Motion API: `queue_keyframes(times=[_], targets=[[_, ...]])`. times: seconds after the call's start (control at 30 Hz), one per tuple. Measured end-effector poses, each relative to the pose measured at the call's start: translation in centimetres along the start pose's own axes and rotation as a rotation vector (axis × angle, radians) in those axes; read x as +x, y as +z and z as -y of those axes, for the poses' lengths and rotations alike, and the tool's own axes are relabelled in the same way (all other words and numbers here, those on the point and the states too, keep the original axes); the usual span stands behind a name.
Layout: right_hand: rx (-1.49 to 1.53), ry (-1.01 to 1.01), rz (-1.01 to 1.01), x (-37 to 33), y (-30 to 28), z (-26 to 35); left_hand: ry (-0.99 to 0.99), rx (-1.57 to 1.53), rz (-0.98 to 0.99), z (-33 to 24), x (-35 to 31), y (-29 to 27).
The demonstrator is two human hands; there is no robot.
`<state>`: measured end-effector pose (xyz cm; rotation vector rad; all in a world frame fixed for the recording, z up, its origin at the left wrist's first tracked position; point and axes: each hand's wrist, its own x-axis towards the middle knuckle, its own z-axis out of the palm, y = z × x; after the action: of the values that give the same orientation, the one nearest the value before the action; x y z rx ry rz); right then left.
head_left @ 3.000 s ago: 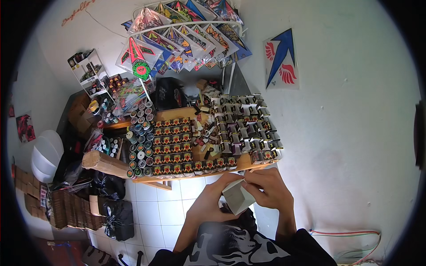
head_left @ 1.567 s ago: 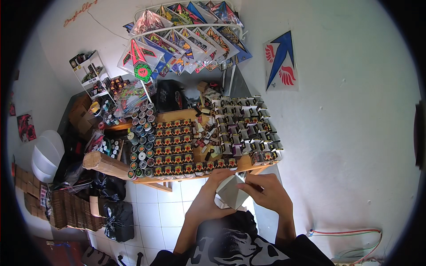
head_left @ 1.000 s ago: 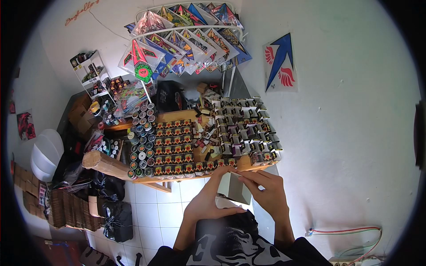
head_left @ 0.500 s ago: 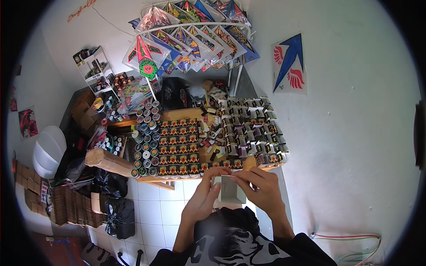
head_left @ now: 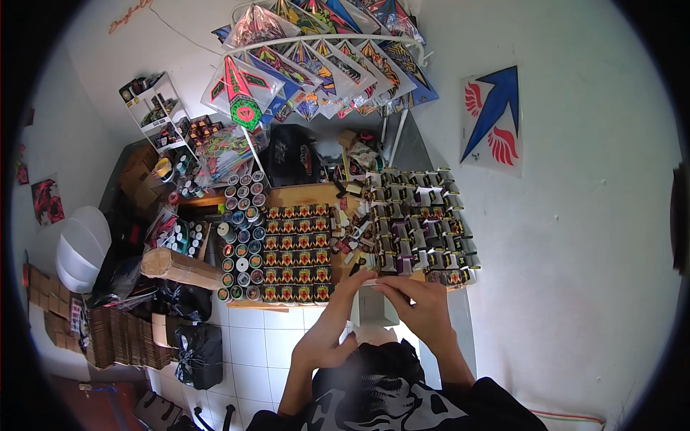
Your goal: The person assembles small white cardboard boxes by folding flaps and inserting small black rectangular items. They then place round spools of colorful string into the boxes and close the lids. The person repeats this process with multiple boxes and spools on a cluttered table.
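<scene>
Between my hands, just off the table's front edge, is a small cardboard box with its pale inside facing me. My left hand lies along the box's left side, its fingertips at the top edge and its thumb lower down, away from that edge. With thumb and fingers pinched together, my right hand holds the top edge from the right. Beyond my hands, rows of black boxes with red and gold emblems cover part of the wooden table. Many upright open small boxes stand to their right.
Round lidded tubs line the table's left side. Loose small pieces lie between the box groups. Kites in clear sleeves hang from a white rack at the back. A long cardboard package juts out at left. A wall stands at right.
My left thumb has moved down from the box's edge, and the left hand looks straighter. My right hand keeps its pinch. The whole view has shifted slightly, with the table lower in it.
</scene>
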<state>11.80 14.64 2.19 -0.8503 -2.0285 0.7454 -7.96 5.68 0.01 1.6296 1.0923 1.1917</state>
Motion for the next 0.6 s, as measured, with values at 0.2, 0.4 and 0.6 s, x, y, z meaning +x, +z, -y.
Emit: queue_keyframes(times=[0.2,0.4,0.6], targets=[[0.055,0.033,-0.005,4.0,0.4,-2.5,-0.031,0.090,-0.152,0.9,4.8,-0.1],[0.206,0.108,0.009,7.6,0.9,-5.0,-0.113,0.046,-0.347,3.2,8.5,1.1],[0.317,0.305,0.083,8.7,2.3,-9.0,-0.183,0.030,-0.363,6.5,9.8,0.2]])
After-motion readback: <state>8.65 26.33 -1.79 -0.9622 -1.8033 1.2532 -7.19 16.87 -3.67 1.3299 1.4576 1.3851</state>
